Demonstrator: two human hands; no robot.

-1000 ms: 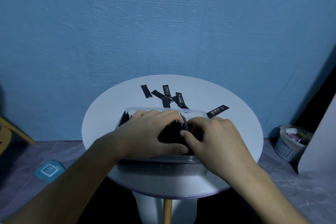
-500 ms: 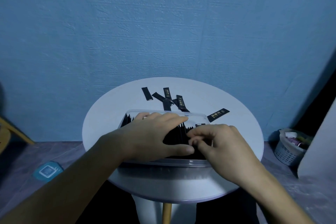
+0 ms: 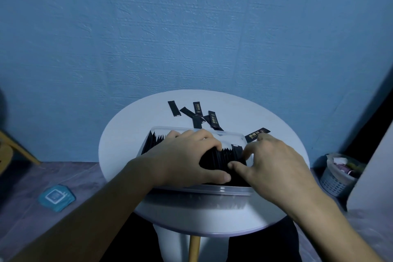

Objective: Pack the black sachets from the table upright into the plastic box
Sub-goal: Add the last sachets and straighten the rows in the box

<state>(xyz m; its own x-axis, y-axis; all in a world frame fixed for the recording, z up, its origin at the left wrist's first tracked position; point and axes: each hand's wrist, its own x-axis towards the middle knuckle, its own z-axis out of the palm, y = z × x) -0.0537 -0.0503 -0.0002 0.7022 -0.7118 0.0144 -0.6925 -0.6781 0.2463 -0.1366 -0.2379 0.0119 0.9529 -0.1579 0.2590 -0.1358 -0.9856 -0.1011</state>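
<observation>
A clear plastic box [image 3: 214, 189] sits on the round white table [image 3: 127, 134]. A row of black sachets [image 3: 219, 158] stands upright inside it. My left hand [image 3: 180, 159] grips the row from above, fingers curled over the far side and thumb on the near side. At the row's right end, my right hand [image 3: 274, 168] pinches the last sachets between thumb and curled fingers, index finger lifted. Several loose sachets [image 3: 213, 120] lie flat behind the box, and one more sachet [image 3: 257, 133] lies by the box's far right corner.
The table stands against a blue textured wall. On the floor at right are a white basket [image 3: 337, 174] with rubbish and a pale upright panel [image 3: 374, 176]. A blue packet [image 3: 57, 197] lies on the floor at left, near a wooden leg [image 3: 19, 149].
My right hand has slid to the right end of the row and its fingers have spread. The left hand keeps its grip on the sachets.
</observation>
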